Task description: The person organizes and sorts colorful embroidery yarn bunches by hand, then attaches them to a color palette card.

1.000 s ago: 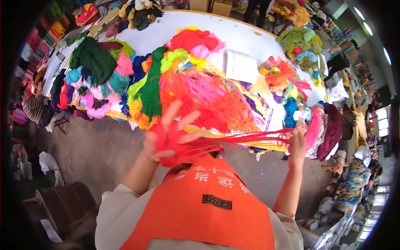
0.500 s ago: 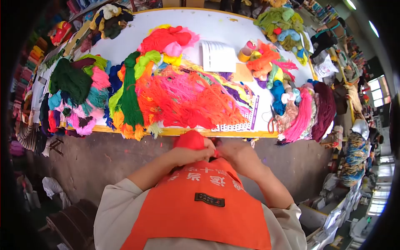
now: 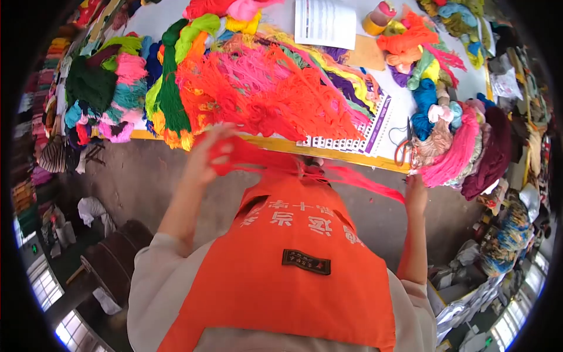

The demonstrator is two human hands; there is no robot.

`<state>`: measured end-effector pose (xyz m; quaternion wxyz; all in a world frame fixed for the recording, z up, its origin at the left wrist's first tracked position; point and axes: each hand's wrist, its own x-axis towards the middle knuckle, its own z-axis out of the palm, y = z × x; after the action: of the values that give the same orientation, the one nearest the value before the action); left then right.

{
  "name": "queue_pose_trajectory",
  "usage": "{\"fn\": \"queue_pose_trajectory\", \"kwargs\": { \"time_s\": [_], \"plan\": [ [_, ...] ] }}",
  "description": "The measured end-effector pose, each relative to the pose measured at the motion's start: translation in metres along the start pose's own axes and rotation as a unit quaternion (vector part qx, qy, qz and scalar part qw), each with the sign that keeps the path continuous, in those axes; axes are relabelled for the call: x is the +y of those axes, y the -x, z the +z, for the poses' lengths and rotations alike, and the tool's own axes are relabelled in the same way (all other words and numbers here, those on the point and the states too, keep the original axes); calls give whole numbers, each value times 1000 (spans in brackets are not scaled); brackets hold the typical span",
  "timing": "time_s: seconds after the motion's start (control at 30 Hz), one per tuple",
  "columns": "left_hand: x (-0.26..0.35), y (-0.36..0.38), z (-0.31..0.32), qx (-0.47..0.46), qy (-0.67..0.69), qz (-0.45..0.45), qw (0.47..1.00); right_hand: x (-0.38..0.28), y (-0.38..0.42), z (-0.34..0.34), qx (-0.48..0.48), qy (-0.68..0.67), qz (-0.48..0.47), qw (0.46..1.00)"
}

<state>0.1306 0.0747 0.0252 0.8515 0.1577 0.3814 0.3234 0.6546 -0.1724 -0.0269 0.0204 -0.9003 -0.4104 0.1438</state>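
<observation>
A skein of red yarn point(image 3: 267, 162) is pulled out sideways in front of the orange apron, just off the table's front edge. My left hand point(image 3: 212, 155), smeared by motion, grips the bunched left end, with strands passing across its fingers. Far out to the right, my right hand point(image 3: 417, 192) is closed on the narrow other end. Beyond the yarn, a spread of orange-red and pink strands point(image 3: 264, 94) covers hole-punched white cards point(image 3: 334, 142) at the table edge. A dark green skein point(image 3: 176, 82) lies left of that spread.
Red-handled scissors point(image 3: 403, 149) lie near the table's yellow edge point(image 3: 346, 157), beside pink and maroon skeins point(image 3: 495, 152). A printed sheet point(image 3: 325, 23) and a yarn cone point(image 3: 378, 19) are farther back. Dark green and turquoise skeins point(image 3: 91, 85) sit at left. A brown drum point(image 3: 120, 261) stands on the floor.
My hands were together at the apron's top with the red yarn bunched; now they are wide apart, the yarn stretched between them. The view has tilted down.
</observation>
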Motion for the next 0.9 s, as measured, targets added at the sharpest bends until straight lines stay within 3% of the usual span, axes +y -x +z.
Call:
{"fn": "queue_pose_trajectory", "kwargs": {
  "time_s": [0.03, 0.1, 0.13, 0.27, 0.33, 0.37, 0.43, 0.47, 0.53, 0.57, 0.6, 0.63, 0.67, 0.73, 0.9],
  "plan": [
    [-24, -20, 19, 39, -97, -48, 993, -6, -14, 12, -31, -19, -57, 998],
    [-78, -65, 45, 46, -139, -128, 981, -65, -24, 22, -78, -84, -163, 980],
    [-104, -88, 52, 63, -165, -122, 977, -87, -31, 30, -89, -112, -226, 964],
    [-201, -177, 24, 171, -297, -116, 932, -142, -63, 53, -179, -138, -250, 942],
    [-227, -199, 16, 234, -492, -130, 829, -156, -78, 73, -200, -169, -278, 924],
    [-234, -204, 20, 238, -487, -133, 830, -163, -84, 83, -205, -192, -294, 914],
    [-229, -197, 44, 190, -720, -99, 660, -179, -90, 96, -214, -204, -333, 895],
    [-237, -195, 40, 194, -718, -106, 660, -186, -92, 106, -229, -191, -366, 882],
    [-248, -191, 32, 160, -784, 72, 596, -196, -99, 122, -263, -167, -410, 857],
    [-253, -187, 28, 166, -783, 67, 595, -198, -102, 127, -268, -169, -414, 853],
    [-248, -180, 35, 209, -609, 30, 765, -201, -105, 127, -298, -160, -418, 843],
    [-242, -175, 41, 239, -396, -8, 886, -203, -107, 127, -326, -152, -420, 833],
    [-233, -171, 45, 242, -397, -10, 885, -205, -108, 126, -329, -154, -420, 832],
    [-221, -164, 47, 224, -212, -82, 948, -206, -110, 125, -375, -138, -417, 816],
    [-221, -166, 48, 223, -178, -109, 952, -210, -117, 131, -400, -146, -413, 805]
  ]
}}
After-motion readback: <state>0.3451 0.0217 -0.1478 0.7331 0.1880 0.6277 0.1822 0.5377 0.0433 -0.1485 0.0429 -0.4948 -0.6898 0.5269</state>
